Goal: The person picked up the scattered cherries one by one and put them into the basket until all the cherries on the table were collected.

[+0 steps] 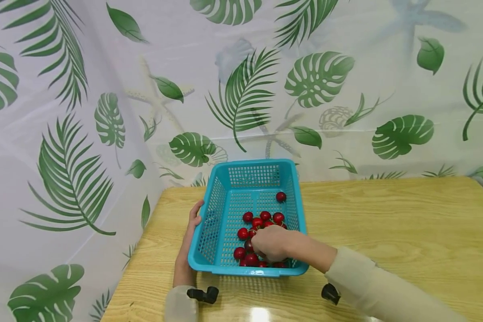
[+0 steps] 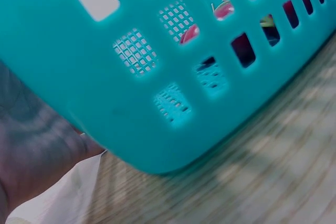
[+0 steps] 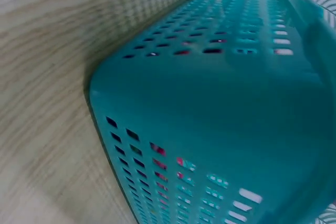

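Note:
A blue plastic basket (image 1: 247, 271) with perforated walls stands on the table. Small red tomatoes (image 1: 251, 259), some with thin green stems, cluster in its near right part, while a single tomato (image 1: 281, 197) lies farther back by the right wall. My left hand (image 1: 189, 239) rests along the outside of the left wall, fingertips at the rim. Inside the basket, my right hand (image 1: 274, 243) reaches down among the tomatoes, its fingers bent downward beside a darker one (image 1: 248, 245). Its fingertips are hidden, so I cannot tell whether it holds one.
The wooden table (image 1: 386, 223) extends to the right of the basket. Behind and to the left hangs a white leaf-patterned sheet (image 1: 261, 120). Black wrist fittings (image 1: 203, 294) show at the sleeves. Both wrist views look closely at the basket's outer walls (image 3: 210, 103).

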A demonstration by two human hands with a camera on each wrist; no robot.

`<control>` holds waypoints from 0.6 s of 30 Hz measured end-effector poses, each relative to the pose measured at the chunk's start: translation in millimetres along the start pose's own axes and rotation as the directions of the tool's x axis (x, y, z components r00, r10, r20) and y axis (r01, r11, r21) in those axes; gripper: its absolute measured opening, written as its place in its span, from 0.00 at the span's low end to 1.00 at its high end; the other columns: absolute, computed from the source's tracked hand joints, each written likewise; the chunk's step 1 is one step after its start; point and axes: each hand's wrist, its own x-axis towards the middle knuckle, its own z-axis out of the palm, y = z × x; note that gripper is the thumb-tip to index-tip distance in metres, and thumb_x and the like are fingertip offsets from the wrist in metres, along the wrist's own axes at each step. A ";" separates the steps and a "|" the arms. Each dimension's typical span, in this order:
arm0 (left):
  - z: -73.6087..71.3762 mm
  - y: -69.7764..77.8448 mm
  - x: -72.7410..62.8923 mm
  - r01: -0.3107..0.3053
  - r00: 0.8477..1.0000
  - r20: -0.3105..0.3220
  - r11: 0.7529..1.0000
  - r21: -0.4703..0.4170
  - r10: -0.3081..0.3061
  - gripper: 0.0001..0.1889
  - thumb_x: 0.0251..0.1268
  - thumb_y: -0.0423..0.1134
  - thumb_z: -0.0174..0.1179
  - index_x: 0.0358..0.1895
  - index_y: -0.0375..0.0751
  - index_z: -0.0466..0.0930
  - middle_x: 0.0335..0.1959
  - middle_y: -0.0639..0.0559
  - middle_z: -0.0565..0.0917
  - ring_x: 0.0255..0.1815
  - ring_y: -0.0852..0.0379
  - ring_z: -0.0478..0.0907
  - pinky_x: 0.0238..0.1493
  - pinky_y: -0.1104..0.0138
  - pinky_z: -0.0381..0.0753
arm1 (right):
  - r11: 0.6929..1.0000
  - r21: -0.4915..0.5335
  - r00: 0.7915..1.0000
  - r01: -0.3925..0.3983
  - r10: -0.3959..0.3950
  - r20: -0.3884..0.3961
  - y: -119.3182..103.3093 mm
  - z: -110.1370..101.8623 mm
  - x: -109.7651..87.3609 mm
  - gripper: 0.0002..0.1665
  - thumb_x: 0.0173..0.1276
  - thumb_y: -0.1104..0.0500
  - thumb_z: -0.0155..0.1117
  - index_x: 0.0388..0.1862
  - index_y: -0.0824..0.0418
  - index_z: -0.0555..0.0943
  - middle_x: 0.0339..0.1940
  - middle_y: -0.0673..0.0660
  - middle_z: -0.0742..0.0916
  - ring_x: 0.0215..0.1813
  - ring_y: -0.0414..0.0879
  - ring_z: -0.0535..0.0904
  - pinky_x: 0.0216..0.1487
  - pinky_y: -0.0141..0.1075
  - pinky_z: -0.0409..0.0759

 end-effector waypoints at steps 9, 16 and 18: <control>95.9 99.6 -0.6 -0.030 1.000 0.006 0.999 0.040 0.030 0.29 0.76 0.39 0.42 0.78 0.46 0.54 0.77 0.47 0.57 0.69 0.47 0.67 0.64 0.58 0.71 | 0.995 -0.069 0.996 -0.074 0.071 -0.047 -5.7 5.3 17.8 0.24 0.58 0.69 0.65 0.10 0.51 0.66 0.11 0.46 0.64 0.20 0.40 0.57 0.20 0.32 0.67; 91.8 87.3 -0.4 -0.024 0.999 0.025 1.000 0.002 0.024 0.30 0.73 0.43 0.49 0.77 0.51 0.58 0.75 0.54 0.61 0.66 0.54 0.70 0.59 0.64 0.74 | 0.995 0.006 0.995 -0.100 0.100 -0.005 -3.9 14.8 17.8 0.20 0.61 0.65 0.64 0.13 0.52 0.70 0.12 0.47 0.68 0.20 0.40 0.62 0.24 0.34 0.72; 114.5 112.0 -2.5 0.088 0.996 -0.012 0.996 0.033 -0.087 0.32 0.74 0.45 0.44 0.79 0.52 0.52 0.77 0.49 0.57 0.68 0.47 0.68 0.61 0.55 0.73 | 0.995 0.025 0.995 -0.094 0.095 -0.008 -2.0 15.2 16.8 0.20 0.62 0.63 0.65 0.13 0.52 0.70 0.12 0.46 0.68 0.20 0.40 0.62 0.24 0.34 0.70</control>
